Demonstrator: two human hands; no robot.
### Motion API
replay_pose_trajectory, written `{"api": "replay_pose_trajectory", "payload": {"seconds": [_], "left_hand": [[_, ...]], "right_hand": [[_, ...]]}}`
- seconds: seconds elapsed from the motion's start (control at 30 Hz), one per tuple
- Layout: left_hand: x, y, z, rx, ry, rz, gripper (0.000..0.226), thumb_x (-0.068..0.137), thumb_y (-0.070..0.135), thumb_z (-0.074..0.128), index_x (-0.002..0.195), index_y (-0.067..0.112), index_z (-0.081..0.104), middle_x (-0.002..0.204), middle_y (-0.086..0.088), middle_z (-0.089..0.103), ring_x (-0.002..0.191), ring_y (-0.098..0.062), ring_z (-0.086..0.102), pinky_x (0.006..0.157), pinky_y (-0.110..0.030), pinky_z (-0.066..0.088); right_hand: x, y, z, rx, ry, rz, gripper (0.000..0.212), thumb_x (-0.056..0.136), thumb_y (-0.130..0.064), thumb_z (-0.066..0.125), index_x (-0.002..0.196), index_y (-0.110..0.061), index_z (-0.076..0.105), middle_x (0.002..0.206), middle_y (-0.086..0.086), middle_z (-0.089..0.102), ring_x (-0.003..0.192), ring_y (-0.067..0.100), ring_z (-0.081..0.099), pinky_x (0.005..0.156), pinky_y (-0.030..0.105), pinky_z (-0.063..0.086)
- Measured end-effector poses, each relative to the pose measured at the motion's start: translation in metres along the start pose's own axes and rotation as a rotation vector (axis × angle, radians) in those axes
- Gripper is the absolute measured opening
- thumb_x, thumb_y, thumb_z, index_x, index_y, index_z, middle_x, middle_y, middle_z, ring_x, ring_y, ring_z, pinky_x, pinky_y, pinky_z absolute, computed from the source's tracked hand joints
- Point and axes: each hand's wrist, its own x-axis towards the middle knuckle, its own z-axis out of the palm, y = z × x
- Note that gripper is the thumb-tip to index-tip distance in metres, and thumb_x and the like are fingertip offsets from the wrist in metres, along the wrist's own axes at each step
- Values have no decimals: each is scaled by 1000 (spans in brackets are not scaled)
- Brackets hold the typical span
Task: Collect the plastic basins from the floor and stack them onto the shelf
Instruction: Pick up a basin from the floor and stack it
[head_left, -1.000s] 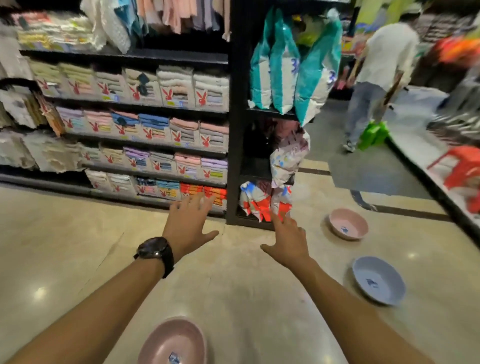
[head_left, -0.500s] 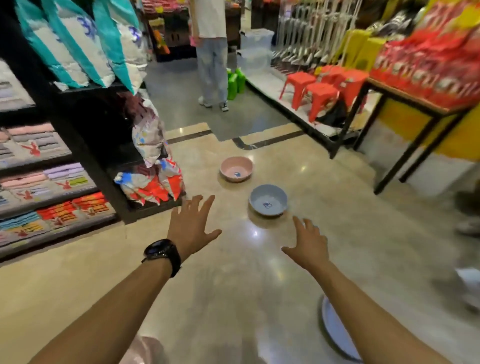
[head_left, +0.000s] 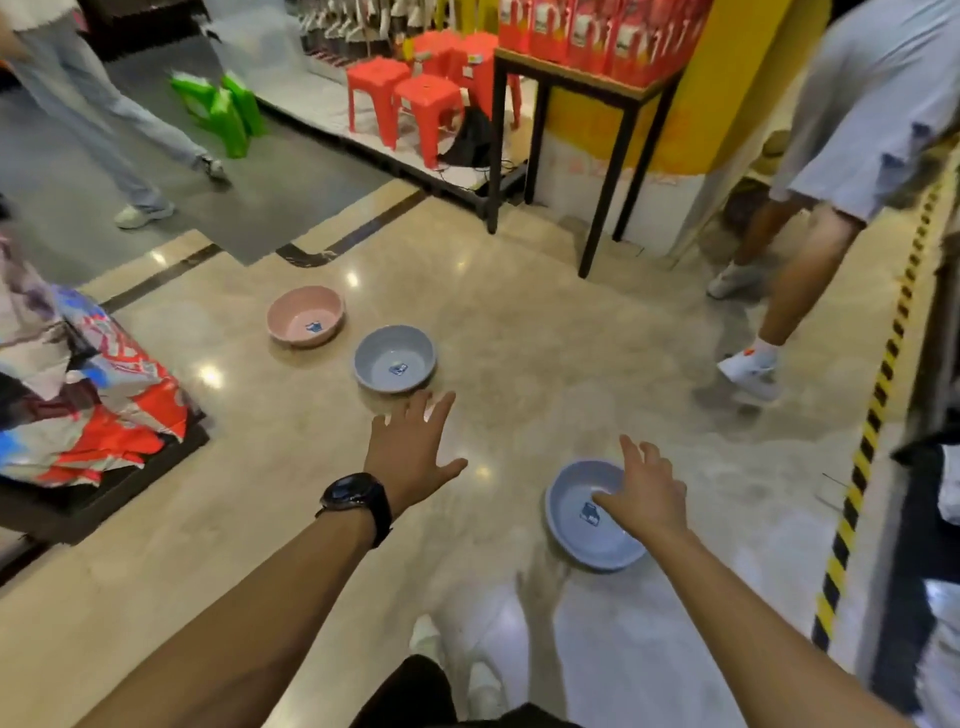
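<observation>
Three plastic basins lie on the shiny beige floor. A pink basin (head_left: 305, 316) is farthest, a grey-blue basin (head_left: 395, 358) sits just right of it, and a second grey-blue basin (head_left: 582, 519) lies nearest, at lower right. My right hand (head_left: 647, 491) hovers over the near basin's right side with fingers spread, holding nothing. My left hand (head_left: 410, 447), a black watch on its wrist, is stretched out empty with fingers apart, just below the middle basin.
A dark shelf end with bagged goods (head_left: 88, 395) stands at left. A black-legged table (head_left: 571, 156) with red boxes and red stools (head_left: 415, 98) are ahead. One person's legs (head_left: 779, 291) are close at right, another person (head_left: 104, 130) walks at far left. Yellow-black tape (head_left: 872, 431) edges the right.
My view has swung right, from the shelves to the open floor. The near grey-blue basin has come fully into view under my right hand. A person's legs appeared at right.
</observation>
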Motion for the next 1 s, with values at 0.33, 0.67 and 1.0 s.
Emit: {"api": "replay_pose_trajectory", "payload": {"seconds": [0.33, 0.67, 1.0], "left_hand": [[117, 59, 34, 63, -107, 334, 89, 89, 63, 55, 158, 27, 13, 160, -7, 25, 140, -33, 33, 108, -51, 36], [207, 163, 86, 12, -214, 382, 94, 87, 64, 58, 159, 24, 13, 159, -10, 26, 136, -35, 37, 101, -50, 43], [258, 229, 204, -155, -266, -3, 95, 85, 62, 64, 159, 21, 21, 154, -10, 35, 127, -34, 48, 84, -45, 53]], "right_hand": [[6, 51, -4, 116, 49, 316, 95, 85, -50, 68, 157, -22, 12, 160, 7, 16, 144, 30, 26, 108, 47, 34], [25, 173, -18, 66, 2, 491, 95, 85, -53, 65, 157, -23, 11, 158, 6, 18, 142, 27, 28, 106, 44, 37], [190, 279, 14, -14, -197, 203, 92, 88, -50, 61, 158, -25, 6, 158, 5, 20, 138, 25, 34, 104, 41, 41]]}}
